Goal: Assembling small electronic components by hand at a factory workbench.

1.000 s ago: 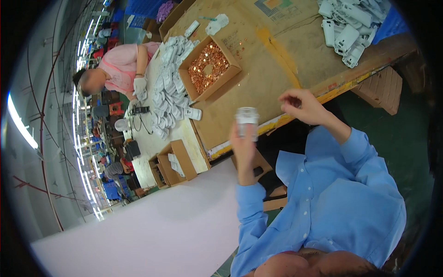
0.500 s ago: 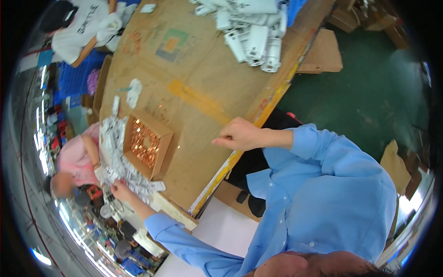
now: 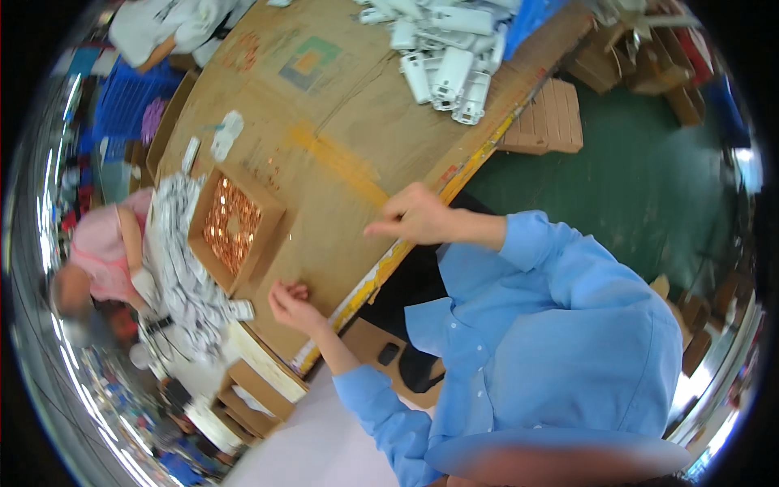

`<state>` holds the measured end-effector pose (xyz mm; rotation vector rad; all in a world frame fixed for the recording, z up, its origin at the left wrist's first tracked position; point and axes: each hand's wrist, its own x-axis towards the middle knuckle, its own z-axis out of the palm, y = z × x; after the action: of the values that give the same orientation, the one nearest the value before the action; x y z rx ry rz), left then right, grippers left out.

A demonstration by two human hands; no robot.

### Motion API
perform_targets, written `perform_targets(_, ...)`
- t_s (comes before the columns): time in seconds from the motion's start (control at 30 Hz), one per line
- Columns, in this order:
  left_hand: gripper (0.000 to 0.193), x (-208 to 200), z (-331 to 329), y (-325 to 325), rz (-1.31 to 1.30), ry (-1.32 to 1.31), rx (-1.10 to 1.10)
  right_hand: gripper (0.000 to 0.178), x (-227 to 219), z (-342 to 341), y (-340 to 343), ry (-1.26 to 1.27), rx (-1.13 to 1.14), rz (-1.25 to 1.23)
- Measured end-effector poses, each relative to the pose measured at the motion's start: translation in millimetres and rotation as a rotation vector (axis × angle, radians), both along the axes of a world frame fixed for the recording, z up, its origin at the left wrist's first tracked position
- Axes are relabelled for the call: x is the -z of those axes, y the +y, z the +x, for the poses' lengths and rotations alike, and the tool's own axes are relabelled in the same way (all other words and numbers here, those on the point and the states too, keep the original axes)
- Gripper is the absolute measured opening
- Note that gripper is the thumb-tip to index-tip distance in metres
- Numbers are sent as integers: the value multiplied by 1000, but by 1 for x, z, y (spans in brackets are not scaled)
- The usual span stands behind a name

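Left hand (image 3: 295, 308) loosely parted, nothing visible in it; right hand (image 3: 418, 215) half-curled, grip unclear, over desk (image 3: 324, 235). Copper pieces (image 3: 230, 219) in carton (image 3: 265, 235) left; white parts (image 3: 180, 252) piled beyond, white housings (image 3: 452, 77) far right, finished share unclear.

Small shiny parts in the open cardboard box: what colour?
Small shiny parts: copper-orange, best seen in the head view.
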<state>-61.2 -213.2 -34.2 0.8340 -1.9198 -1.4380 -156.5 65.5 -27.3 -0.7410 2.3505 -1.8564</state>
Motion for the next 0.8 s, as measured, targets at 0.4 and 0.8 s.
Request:
perform_targets(0.4, 23, 20, -9, 20, 60, 124, -45, 69, -26, -138, 161, 846, 3, 1352)
perform_targets(0.8, 19, 24, 0, 14, -67, 188, 5, 26, -65, -98, 45, 780, -141, 802)
